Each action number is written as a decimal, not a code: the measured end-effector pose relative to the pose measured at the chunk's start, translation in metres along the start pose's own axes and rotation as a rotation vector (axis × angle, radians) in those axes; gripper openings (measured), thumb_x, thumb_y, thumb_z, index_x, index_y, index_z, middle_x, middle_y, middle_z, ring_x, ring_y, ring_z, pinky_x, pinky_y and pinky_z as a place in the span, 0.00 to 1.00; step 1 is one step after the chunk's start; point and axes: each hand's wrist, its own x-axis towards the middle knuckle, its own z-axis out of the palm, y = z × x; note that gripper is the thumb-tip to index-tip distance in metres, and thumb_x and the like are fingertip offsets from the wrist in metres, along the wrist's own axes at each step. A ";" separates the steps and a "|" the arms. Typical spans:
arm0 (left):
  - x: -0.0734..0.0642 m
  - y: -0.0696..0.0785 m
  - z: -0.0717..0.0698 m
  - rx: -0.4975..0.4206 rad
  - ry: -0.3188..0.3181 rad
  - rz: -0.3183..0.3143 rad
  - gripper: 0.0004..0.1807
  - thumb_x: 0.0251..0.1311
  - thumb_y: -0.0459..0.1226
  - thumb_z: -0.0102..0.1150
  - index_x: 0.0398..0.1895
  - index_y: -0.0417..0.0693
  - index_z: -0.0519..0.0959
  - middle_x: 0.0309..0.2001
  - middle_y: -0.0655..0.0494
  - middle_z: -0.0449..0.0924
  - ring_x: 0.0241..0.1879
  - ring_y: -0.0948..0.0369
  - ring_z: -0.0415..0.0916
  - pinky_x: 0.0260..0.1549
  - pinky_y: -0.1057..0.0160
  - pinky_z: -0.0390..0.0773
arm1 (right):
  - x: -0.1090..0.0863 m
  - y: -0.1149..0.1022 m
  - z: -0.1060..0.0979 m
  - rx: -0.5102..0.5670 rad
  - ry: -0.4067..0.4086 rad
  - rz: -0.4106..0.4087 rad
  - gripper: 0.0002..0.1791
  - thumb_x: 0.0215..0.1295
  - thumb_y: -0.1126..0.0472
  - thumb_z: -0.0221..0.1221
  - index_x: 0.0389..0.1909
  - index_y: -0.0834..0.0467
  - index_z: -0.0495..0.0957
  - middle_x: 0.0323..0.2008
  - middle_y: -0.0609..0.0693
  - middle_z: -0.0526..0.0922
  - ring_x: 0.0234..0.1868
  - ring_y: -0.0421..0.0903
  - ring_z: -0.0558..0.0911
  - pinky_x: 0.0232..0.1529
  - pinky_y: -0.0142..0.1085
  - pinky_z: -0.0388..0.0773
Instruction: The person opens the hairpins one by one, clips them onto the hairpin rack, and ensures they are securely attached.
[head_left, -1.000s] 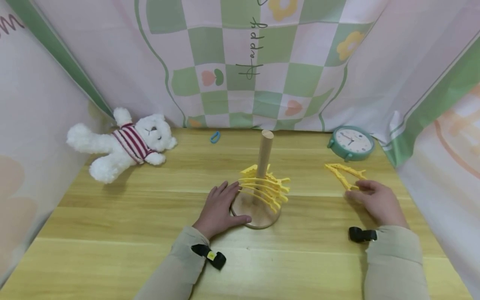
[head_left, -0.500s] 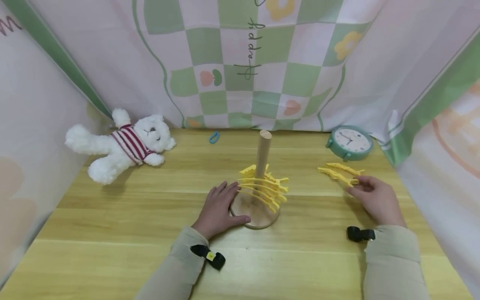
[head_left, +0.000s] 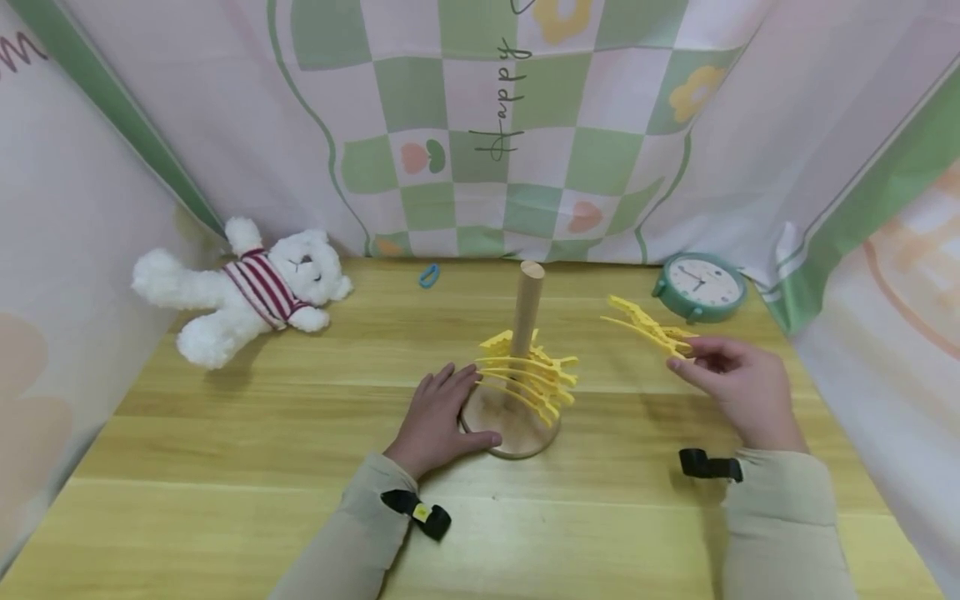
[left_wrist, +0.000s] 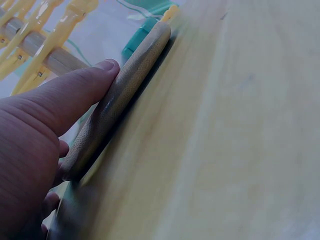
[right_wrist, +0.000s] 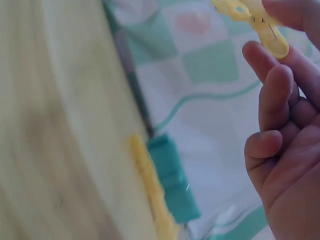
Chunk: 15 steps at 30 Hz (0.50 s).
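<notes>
My right hand (head_left: pixel 738 387) pinches the tail end of a yellow alligator hair clip (head_left: pixel 641 321) between thumb and fingers; its long jaws point left and stand slightly apart. A second yellow hair clip (right_wrist: pixel 150 185) lies on the table beyond that hand, mostly hidden behind it in the head view. My left hand (head_left: pixel 438 425) rests with spread fingers at the round base of a wooden stand (head_left: pixel 510 429), its thumb (left_wrist: pixel 95 80) pressing on the base's rim. Several yellow hair clips (head_left: pixel 536 379) are clustered around the lower part of the upright wooden post (head_left: pixel 528 304).
A wooden table (head_left: pixel 262 458) spans the scene. At its back right lies a teal clock (head_left: pixel 701 287), close to the loose clip. A blue ring-shaped piece (head_left: pixel 429 275) lies at the back, and a white teddy bear (head_left: pixel 255 287) at the left. Printed curtains (head_left: pixel 465 125) hang behind.
My right hand has lifted one hair clip and carried it slightly left, its jaws now parting and tilting up. The second clip stays on the table. My left hand has not moved.
</notes>
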 end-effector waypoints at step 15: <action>-0.001 0.001 -0.001 -0.002 0.002 -0.001 0.54 0.52 0.66 0.66 0.77 0.49 0.62 0.77 0.56 0.57 0.78 0.50 0.46 0.76 0.48 0.41 | -0.017 -0.050 0.011 0.135 -0.066 -0.215 0.12 0.52 0.69 0.75 0.39 0.63 0.87 0.25 0.42 0.81 0.27 0.39 0.73 0.24 0.25 0.71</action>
